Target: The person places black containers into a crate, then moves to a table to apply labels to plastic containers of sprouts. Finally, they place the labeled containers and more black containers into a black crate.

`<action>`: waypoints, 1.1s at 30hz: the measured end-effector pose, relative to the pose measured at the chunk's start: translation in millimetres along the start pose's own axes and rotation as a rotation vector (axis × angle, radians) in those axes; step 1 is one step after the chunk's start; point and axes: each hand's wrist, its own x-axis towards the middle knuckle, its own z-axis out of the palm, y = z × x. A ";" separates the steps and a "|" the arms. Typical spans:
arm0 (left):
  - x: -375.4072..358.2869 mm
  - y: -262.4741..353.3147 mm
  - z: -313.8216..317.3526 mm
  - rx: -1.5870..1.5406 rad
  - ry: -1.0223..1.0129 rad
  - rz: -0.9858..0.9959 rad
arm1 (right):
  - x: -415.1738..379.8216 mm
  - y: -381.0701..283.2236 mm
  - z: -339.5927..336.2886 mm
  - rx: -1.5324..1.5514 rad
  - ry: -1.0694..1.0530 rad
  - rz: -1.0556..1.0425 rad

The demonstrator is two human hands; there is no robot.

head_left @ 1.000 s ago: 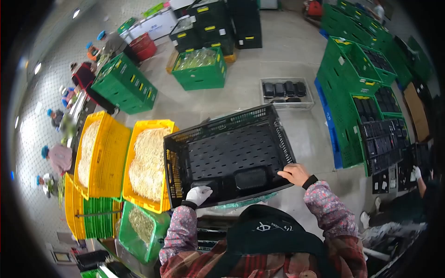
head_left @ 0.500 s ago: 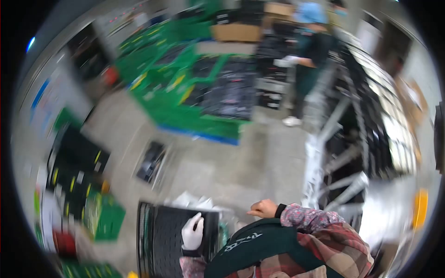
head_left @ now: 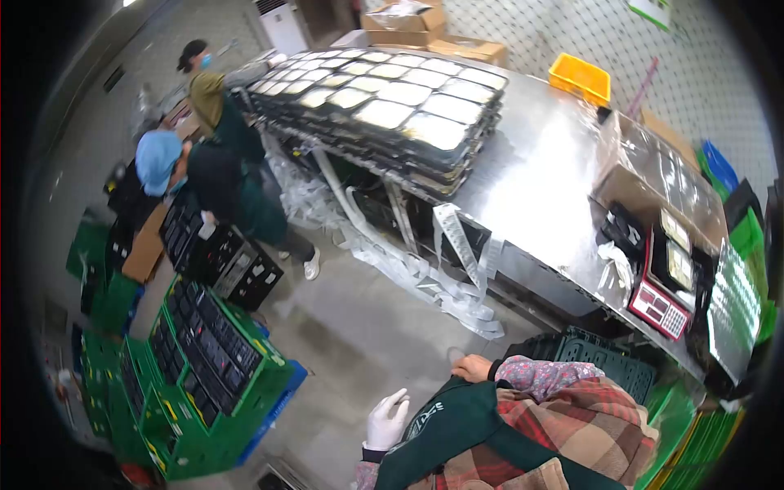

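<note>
My left hand (head_left: 386, 420) wears a white glove and is held low in front of the dark green apron (head_left: 441, 416). Its fingers are apart and slightly bent, with nothing seen between them. My right hand (head_left: 472, 368) is bare and closed, at the apron's upper edge. A faint pale loop shows just above its fingers; whether the hand holds anything is hidden. The steel table (head_left: 531, 192) stands beyond my right hand, bearing stacked black trays with pale contents (head_left: 392, 94) and a red scale (head_left: 660, 309).
Green crates (head_left: 269, 367) with black trays stand at left on a blue pallet (head_left: 282, 400). Two people in aprons, one in a blue cap (head_left: 160, 162), work by the far table end. Plastic strips (head_left: 441, 298) trail onto the floor. A yellow bin (head_left: 580, 77) sits at the table's back.
My view has swung to the right, bringing the steel table and scale into sight. The black crate that was under my left hand has left view. Both hands stay low before me.
</note>
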 end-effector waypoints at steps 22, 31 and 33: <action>321.0 -24.4 162.9 -0.442 -0.581 -0.477 | -75.2 81.6 -67.9 0.200 0.954 0.545; 519.0 -91.3 236.2 -0.606 -0.227 -0.550 | -72.1 27.5 -50.0 0.462 1.008 0.822; 532.4 -90.3 244.9 -0.680 -0.340 -0.603 | -61.0 9.8 -49.3 0.477 1.019 0.846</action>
